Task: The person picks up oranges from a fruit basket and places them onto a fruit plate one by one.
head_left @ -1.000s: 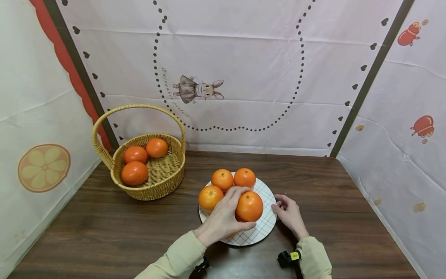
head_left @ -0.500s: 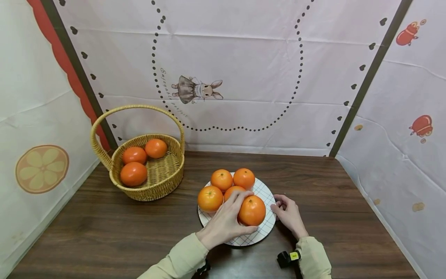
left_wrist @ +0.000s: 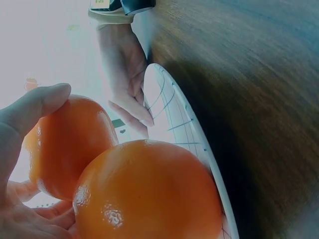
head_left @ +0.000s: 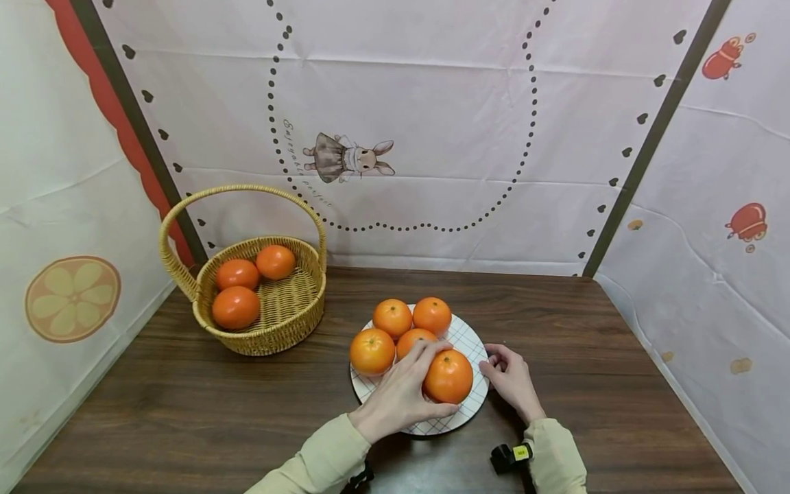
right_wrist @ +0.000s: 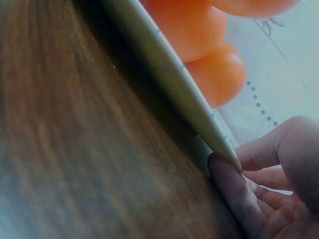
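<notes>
My left hand (head_left: 404,394) grips an orange (head_left: 448,377) over the near right part of a white plate (head_left: 469,336) with a grid pattern. In the left wrist view the thumb lies on that orange (left_wrist: 75,144), and another large orange (left_wrist: 149,194) sits close beside it, nearer the camera. Several more oranges (head_left: 372,352) rest on the plate's far and left side, one of them (head_left: 413,342) partly behind the left hand's fingers. At the plate's right edge, my right hand (head_left: 512,381) pinches the rim (right_wrist: 199,99) between thumb and fingers.
A woven basket (head_left: 296,322) with a tall handle stands at the back left. Inside it lie three orange-red fruits (head_left: 237,307). The dark wooden table (head_left: 586,370) is bordered by printed white cloth (head_left: 444,137) behind and on both sides.
My left hand and the orange it holds have shifted slightly right and toward me, uncovering more of the orange behind the fingers. The right hand stays at the plate's rim.
</notes>
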A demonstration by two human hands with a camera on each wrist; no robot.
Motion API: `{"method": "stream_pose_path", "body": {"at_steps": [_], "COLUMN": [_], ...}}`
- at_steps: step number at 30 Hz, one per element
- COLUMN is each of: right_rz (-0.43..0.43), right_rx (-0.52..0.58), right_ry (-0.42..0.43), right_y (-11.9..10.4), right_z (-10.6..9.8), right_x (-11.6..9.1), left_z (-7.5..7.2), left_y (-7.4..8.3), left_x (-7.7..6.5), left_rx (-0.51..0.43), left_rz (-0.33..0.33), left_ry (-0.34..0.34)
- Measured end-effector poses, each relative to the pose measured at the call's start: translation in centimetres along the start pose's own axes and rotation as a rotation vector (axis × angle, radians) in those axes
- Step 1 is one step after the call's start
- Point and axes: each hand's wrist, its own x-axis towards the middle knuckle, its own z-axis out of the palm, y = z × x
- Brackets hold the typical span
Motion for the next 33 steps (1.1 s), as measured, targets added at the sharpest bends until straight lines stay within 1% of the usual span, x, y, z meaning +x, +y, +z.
{"method": "stream_pose_path", "body": {"at_steps": [8, 11, 14, 16, 24, 33], "right_rz": [-0.005, -0.005, -0.003, -0.006, -0.012, -0.012], "right_rx": [-0.005, -0.007, -0.012, -0.012, -0.027, -0.012], "right_ry": [0.009, 0.008, 0.005, 0.004, 0.008, 0.003], "right_y": [0.0, 0.03, 0.12, 0.18, 0.28, 0.35], "right_z": [0.07, 0.05, 0.0, -0.02, -0.01, -0.02], "right_x": [0.03, 0.04, 0.07, 0.11, 0.25, 0.23], "left_z": [0.15, 0.34, 0.58, 0.7, 0.83, 0.89], "left_y": [0.07, 0.17, 0.18, 0.17, 0.14, 0.09], "left_x": [-0.16, -0.31, -0.43, -0.47, -0.48, -0.41], "left_rx": [0.001, 0.033, 0.079, 0.094, 0.097, 0.099], "left_rz": [-0.018, -0.029, -0.019, -0.01, -0.006, -0.006], "left_ry": [-0.023, -0.04, -0.044, -0.041, -0.042, -0.04]}}
